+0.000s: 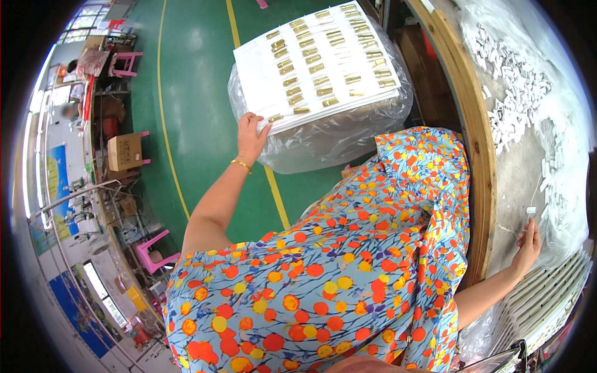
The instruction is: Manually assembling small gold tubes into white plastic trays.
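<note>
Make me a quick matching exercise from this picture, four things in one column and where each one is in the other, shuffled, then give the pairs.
Things:
1. left hand
2. right hand
3. cardboard box
4. pile of small white pieces

Places:
A. on the workbench, upper right
B. at the corner of the stack of white cards bearing gold clips
C. on a pink stool at far left
D. on the workbench, lower right, near one small white piece

Pairs: 1-B, 2-D, 3-C, 4-A
</note>
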The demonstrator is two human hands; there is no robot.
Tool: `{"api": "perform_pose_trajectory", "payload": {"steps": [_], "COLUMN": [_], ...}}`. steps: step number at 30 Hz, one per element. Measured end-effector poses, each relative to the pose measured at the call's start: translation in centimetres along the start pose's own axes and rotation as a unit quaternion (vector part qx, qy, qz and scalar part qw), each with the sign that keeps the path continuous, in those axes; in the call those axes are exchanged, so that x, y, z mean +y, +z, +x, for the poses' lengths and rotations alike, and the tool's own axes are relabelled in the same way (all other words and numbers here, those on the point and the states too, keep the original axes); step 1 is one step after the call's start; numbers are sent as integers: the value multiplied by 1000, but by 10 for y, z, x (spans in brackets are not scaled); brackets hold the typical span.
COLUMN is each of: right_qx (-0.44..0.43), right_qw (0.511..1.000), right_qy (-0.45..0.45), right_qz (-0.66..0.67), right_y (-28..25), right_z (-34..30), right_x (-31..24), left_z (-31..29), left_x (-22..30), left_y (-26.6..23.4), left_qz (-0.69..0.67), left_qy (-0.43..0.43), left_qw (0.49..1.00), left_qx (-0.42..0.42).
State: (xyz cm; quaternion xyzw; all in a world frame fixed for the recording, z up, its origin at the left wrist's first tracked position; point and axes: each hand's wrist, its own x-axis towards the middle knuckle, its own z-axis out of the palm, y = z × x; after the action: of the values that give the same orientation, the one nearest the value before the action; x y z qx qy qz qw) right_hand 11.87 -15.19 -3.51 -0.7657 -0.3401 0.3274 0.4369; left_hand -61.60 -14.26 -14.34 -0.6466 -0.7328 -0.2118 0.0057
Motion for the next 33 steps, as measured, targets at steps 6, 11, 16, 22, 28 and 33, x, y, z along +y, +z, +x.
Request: {"api": "perform_pose_trajectory", "payload": {"steps": [6, 11, 16, 22, 28, 33], "right_qx": [10, -1, 4, 19, 16, 18], "right_qw": [1000, 1000, 1000, 1000, 1000, 999], "right_qy": [3, 5, 3, 15, 17, 31], "right_qz": [5, 11, 1, -5, -2, 5], "right_y": [1, 1, 2, 6, 11, 9], "right_z": [1, -1, -2, -8, -6, -7], "right_x": [3, 2, 0, -1, -3, -1], "left_z": [1, 7, 14, 26, 40, 48], "left_x": [-21, -10, -14, -4, 37, 33], "left_y": [-3, -8, -8, -10, 10, 18], "left_qz": [33, 29, 25, 31, 5, 23], "left_qy": [51, 76, 93, 123, 156, 181], "left_qw": [996, 995, 989, 988, 981, 973], "left_qx": [-63, -50, -108, -91, -112, -144]}}
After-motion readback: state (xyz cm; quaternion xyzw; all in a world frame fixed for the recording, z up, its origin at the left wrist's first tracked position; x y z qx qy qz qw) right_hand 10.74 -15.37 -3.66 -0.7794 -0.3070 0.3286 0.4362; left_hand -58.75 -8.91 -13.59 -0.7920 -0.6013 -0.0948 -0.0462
